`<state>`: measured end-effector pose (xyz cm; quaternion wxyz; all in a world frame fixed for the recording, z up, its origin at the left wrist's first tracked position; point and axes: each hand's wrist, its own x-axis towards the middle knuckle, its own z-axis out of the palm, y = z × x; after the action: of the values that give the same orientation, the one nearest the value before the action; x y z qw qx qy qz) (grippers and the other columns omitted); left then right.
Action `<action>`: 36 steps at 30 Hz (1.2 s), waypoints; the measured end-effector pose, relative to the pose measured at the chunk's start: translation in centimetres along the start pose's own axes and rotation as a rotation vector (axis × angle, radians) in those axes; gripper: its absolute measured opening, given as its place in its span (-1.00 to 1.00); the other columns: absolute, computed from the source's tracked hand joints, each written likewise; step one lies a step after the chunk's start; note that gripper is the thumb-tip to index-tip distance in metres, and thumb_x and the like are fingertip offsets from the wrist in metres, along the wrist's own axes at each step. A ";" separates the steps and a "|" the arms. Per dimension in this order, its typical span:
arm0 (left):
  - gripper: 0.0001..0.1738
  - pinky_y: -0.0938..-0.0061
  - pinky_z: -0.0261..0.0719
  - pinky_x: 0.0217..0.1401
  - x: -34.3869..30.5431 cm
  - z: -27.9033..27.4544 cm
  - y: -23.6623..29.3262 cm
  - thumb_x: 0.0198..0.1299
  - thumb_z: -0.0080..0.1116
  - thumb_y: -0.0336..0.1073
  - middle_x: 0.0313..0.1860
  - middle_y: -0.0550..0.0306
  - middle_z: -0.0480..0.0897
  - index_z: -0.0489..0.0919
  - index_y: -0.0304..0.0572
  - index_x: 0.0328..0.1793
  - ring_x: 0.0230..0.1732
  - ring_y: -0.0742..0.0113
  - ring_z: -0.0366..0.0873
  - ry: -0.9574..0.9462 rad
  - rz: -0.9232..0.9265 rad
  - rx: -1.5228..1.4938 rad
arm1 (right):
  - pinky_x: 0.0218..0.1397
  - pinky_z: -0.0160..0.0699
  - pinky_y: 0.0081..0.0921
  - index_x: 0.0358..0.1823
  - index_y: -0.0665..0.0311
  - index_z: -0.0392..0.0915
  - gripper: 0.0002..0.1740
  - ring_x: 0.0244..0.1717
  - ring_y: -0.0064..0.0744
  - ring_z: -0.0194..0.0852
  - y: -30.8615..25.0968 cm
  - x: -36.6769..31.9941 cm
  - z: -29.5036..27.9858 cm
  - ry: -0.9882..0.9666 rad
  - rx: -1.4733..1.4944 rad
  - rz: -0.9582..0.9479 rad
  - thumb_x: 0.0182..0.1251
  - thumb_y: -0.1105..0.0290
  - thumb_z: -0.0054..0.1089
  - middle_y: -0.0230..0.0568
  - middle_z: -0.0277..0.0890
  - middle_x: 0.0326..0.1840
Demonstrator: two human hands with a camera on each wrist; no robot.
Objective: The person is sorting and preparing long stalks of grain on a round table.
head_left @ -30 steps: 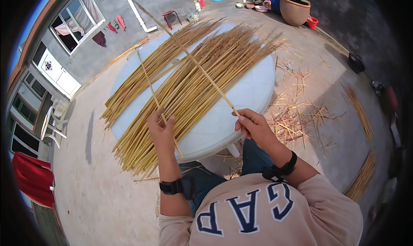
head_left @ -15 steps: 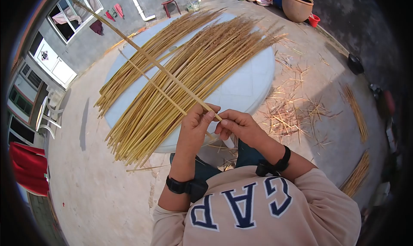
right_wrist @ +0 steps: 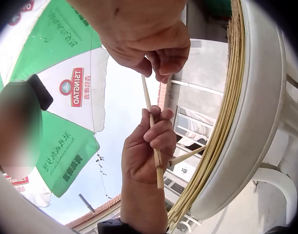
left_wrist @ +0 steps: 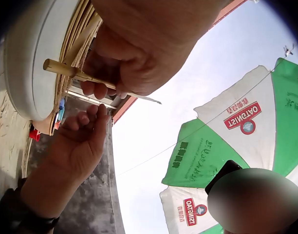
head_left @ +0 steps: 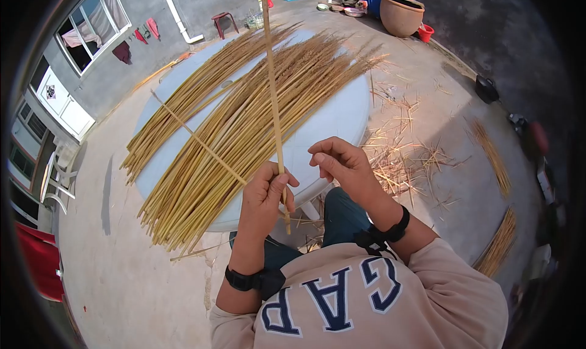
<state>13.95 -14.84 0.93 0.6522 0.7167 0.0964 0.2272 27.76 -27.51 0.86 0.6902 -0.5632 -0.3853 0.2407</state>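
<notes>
My left hand (head_left: 264,197) grips a long dry reed stalk (head_left: 273,93) that stands nearly upright in the head view, its cut end below the palm. A second, thinner stalk (head_left: 201,143) runs from the same hand toward the upper left, over the pile. To the right, my right hand (head_left: 345,163) is raised with fingers loosely bent, nothing between them, apart from the stalk. In the right wrist view the left fingers (right_wrist: 158,134) curl round the stalk. Beyond the hands, a broad pile of reed stalks (head_left: 244,123) with feathery heads lies on the round white table (head_left: 317,138).
Another bundle of stalks (head_left: 201,89) lies at the table's far left. Broken stalk bits (head_left: 403,163) litter the ground at right, with two small bundles farther right, one of them a near bundle (head_left: 497,242). A clay pot (head_left: 401,16) stands at the back.
Both hands were apart, then met at the stalk's lower end. The right hand has let go and drawn away right; the left hand now holds that stalk, which has swung from leaning left to nearly upright.
</notes>
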 end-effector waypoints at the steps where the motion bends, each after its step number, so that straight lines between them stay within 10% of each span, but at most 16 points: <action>1: -0.84 0.73 0.34 -0.67 -0.1 0.4 0.5 0.30 -0.09 -0.34 -0.38 0.04 0.56 0.40 -0.31 -0.23 -0.70 0.60 0.34 0.013 -0.048 -0.050 | -0.47 0.33 -0.78 -0.14 0.33 0.50 -0.79 -0.48 -0.74 0.35 -0.7 0.3 -0.2 -0.013 0.031 0.015 0.31 0.35 0.04 -0.38 0.50 -0.39; 14: -0.88 0.71 0.19 -0.62 -2.0 -0.1 -0.5 0.11 0.17 -0.43 -0.69 0.32 0.41 0.48 -0.31 -0.38 -0.67 0.64 0.25 0.083 -0.031 0.219 | -0.62 0.30 -0.79 -0.29 0.38 0.49 -0.86 -0.60 -0.74 0.34 -0.9 0.0 -0.7 -0.019 0.199 0.073 0.28 0.42 0.05 -0.33 0.50 -0.48; 36: -0.92 0.65 0.24 -0.60 -3.2 -0.6 -1.5 0.00 0.22 -0.52 -0.69 0.17 0.41 0.52 -0.32 -0.41 -0.67 0.52 0.31 0.229 0.216 0.570 | -0.70 0.24 -0.74 -0.35 0.41 0.46 -0.88 -0.69 -0.71 0.29 1.5 0.1 1.0 0.028 0.285 0.241 0.17 0.48 0.01 -0.30 0.44 -0.57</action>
<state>11.10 -15.50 -1.13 0.3823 0.8464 0.1523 0.3381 27.18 -26.41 -0.52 0.7345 -0.5053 -0.2672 0.3658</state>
